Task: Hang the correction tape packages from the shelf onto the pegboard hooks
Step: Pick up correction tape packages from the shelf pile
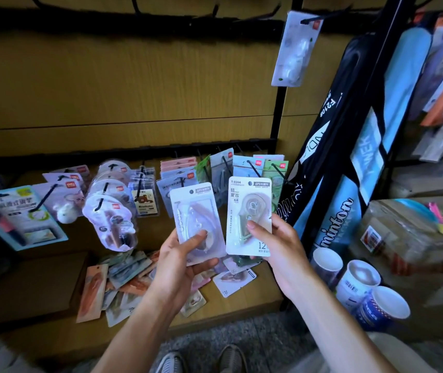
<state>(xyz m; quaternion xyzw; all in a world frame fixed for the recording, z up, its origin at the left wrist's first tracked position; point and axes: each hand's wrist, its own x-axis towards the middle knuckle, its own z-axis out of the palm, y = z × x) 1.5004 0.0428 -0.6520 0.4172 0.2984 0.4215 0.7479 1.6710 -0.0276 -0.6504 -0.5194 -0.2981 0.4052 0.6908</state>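
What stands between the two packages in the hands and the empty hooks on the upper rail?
Nothing visible: open air lies above both correction tape packages, and several upper hooks are bare.

Low wooden shelf [263, 294], tan top, runs along the base of the wood-panelled display wall. A loose heap of carded packages [129, 275] lies flat on it, overlapping, mostly left of centre. One long orange-pink card [92, 293] sits at the heap's left edge, tilted. A white card with a brown picture [234, 281] lies at the heap's right side, face up. A dark brown flat box [34, 281] rests on the shelf just left of the heap. Grey speckled floor [266, 343] lies below the shelf's front edge.
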